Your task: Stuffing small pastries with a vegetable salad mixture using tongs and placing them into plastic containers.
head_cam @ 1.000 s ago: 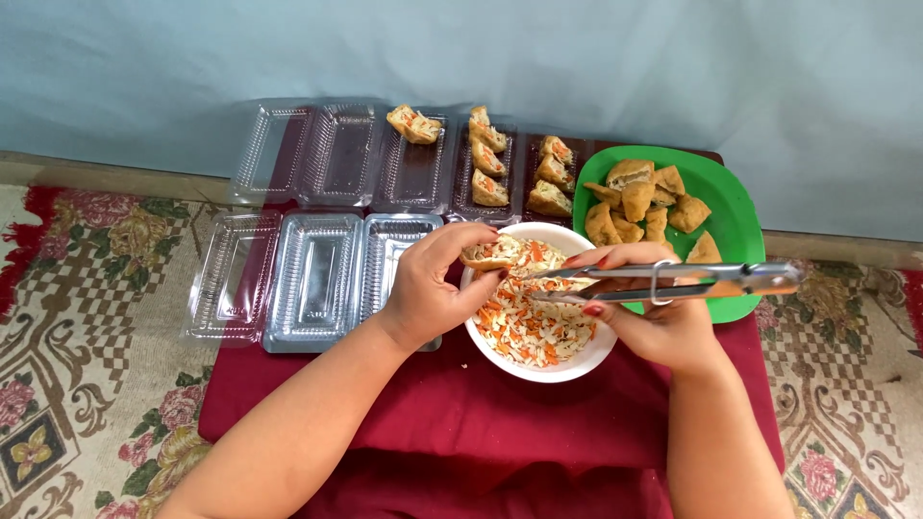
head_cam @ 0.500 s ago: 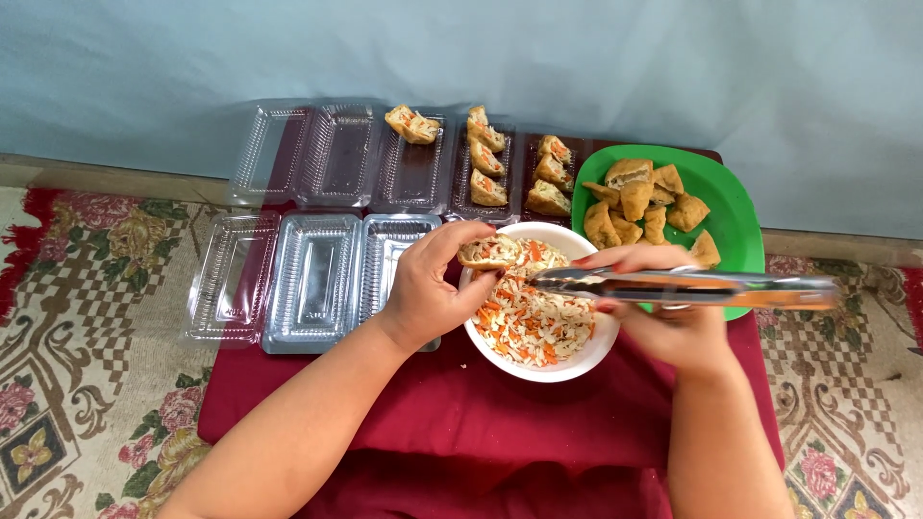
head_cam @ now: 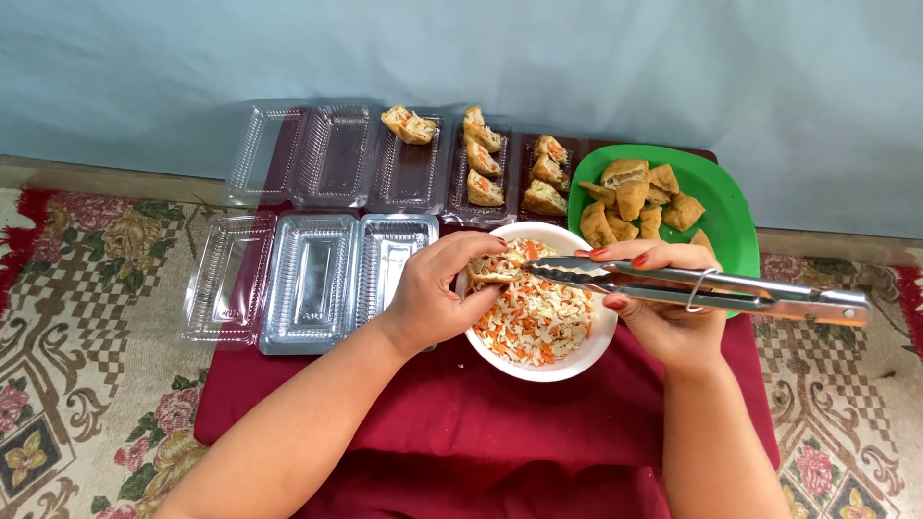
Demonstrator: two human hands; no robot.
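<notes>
Now | left hand (head_cam: 437,293) curled around tofu puff (head_cam: 497,268) over white bowl (head_cam: 577,356), light, soft, crumbly: cradle by sides | right hand (head_cam: 663,308) clamped on steel tongs (head_cam: 711,288), tips beside puff | shredded filling (head_cam: 534,322) below

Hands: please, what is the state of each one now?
Left hand: closed on a tofu piece over the bowl.
Right hand: closed on metal tongs.
</notes>
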